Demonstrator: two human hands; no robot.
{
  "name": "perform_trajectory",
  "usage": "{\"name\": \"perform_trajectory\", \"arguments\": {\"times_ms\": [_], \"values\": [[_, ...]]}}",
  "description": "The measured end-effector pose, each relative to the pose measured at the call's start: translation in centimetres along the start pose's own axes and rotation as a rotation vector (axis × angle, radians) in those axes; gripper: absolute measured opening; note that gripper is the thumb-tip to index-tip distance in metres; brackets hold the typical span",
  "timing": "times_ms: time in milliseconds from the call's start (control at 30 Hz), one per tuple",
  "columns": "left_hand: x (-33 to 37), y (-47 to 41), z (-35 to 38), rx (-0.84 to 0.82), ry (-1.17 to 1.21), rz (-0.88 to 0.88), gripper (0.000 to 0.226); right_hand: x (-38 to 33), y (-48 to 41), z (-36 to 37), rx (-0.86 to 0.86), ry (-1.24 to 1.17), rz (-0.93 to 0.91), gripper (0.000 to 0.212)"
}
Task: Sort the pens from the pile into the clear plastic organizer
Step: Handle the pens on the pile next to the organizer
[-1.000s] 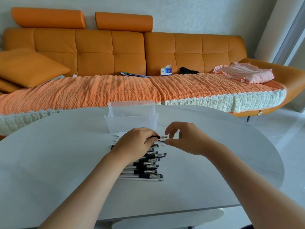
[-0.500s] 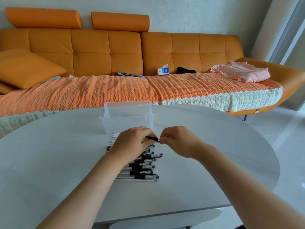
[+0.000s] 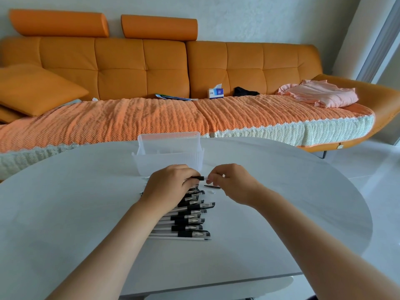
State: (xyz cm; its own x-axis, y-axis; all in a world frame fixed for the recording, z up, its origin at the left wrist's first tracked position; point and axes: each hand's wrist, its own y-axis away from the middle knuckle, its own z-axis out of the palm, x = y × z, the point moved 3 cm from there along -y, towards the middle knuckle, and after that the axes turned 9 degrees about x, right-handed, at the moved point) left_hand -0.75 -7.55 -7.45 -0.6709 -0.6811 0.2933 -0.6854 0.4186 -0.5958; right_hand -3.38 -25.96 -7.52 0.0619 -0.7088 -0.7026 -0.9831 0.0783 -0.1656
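Observation:
A pile of white pens with black grips point(image 3: 188, 221) lies in a row on the white table point(image 3: 65, 213). Behind it stands the clear plastic organizer point(image 3: 168, 156), with nothing visible inside. My left hand point(image 3: 171, 185) rests over the far end of the pile, its fingers closed on one pen point(image 3: 200, 178) whose black tip sticks out to the right. My right hand point(image 3: 231, 182) pinches at that tip, fingers curled. A small black piece point(image 3: 212, 186) and a pale bit lie on the table just below the hands.
An orange sofa point(image 3: 151, 68) with a woven cover runs behind the table. On it are a cushion point(image 3: 36, 92), a tissue box point(image 3: 215, 93), papers and a pink cloth point(image 3: 320, 94). The table's curved edge lies to the right, above a pale floor.
My right hand has closed in from the right onto the tip of the pen that my left hand holds. A small black piece now lies on the table below.

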Motion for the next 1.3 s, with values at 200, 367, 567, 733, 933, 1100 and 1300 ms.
{"name": "perform_trajectory", "arguments": {"times_ms": [200,367,567,733,933,1100,1300], "values": [[-1.9,0.2,-0.3,-0.056,-0.013,-0.134,0.02,1.2,-0.9,0.2,0.067,0.352,-0.04,0.029],[-2.7,0.4,-0.3,-0.086,0.036,-0.158,0.022,1.9,-1.6,0.9,0.036,0.431,-0.023,0.022],[-3.1,0.6,-0.5,-0.093,0.06,-0.173,0.019,1.3,-2.2,1.1,0.082,0.384,-0.068,0.011],[-3.6,0.7,-1.1,-0.067,0.055,-0.179,0.016,-0.2,-1.9,1.5,0.065,0.234,-0.17,0.011],[-4.0,1.0,-1.7,-0.055,0.042,-0.176,0.015,-1.2,-1.4,2.3,0.063,0.128,-0.184,0.009],[-3.9,1.2,-2.1,-0.062,0.046,-0.17,0.015,-2.2,-1.3,3.0,0.058,0.107,-0.202,0.007],[-3.6,1.4,-2.1,-0.109,0.111,-0.164,0.019,-2.9,-0.9,3.6,0.045,0.079,-0.197,0.012]]}}
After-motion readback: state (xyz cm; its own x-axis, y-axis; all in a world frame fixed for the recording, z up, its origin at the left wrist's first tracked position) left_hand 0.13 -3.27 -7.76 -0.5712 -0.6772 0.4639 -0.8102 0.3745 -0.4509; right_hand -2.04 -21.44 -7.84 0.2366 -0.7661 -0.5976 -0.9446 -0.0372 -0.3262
